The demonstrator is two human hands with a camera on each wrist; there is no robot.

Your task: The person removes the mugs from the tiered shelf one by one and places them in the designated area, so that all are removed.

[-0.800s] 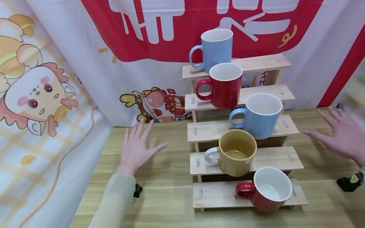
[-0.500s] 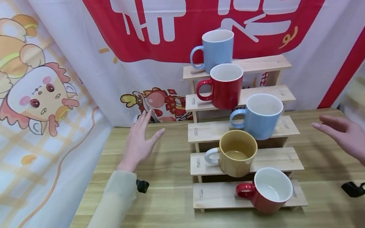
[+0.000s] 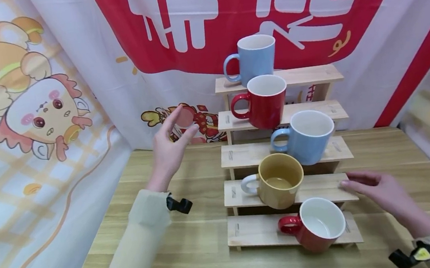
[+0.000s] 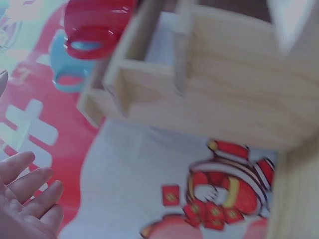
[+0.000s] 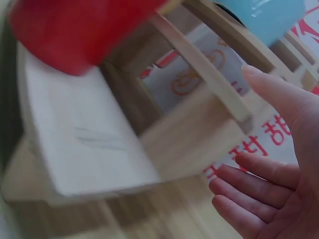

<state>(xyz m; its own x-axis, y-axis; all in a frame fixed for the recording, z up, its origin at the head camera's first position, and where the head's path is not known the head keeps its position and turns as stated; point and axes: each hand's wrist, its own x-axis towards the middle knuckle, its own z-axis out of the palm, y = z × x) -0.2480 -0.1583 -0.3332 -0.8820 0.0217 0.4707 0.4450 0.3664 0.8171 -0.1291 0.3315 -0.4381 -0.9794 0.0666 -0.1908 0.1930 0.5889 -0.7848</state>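
Observation:
A stepped wooden rack (image 3: 322, 187) carries one mug on each tier. From the top stand a light blue mug (image 3: 257, 59), a red mug (image 3: 265, 106), a second light blue mug (image 3: 307, 145), a tan mug (image 3: 276, 193) with a white handle, and a red mug (image 3: 313, 233) with a white inside. Every handle points left. My left hand (image 3: 167, 153) hovers left of the rack, holding nothing, thumb and fingers apart. At the rack's right side, by the tan mug's tier, is my right hand (image 3: 388, 200); its fingers are spread and apart from the wood in the right wrist view.
The rack stands on a wood-grain table (image 3: 198, 261). Behind it hangs a white cloth with a large red print (image 3: 232, 15). A patterned cloth (image 3: 27, 210) borders the left side, and more cloth hangs at the right.
My right hand has moved left and nearer, from the table's right side to the rack's right end. My left hand has lifted off the table and shifted slightly right. The mugs stay put.

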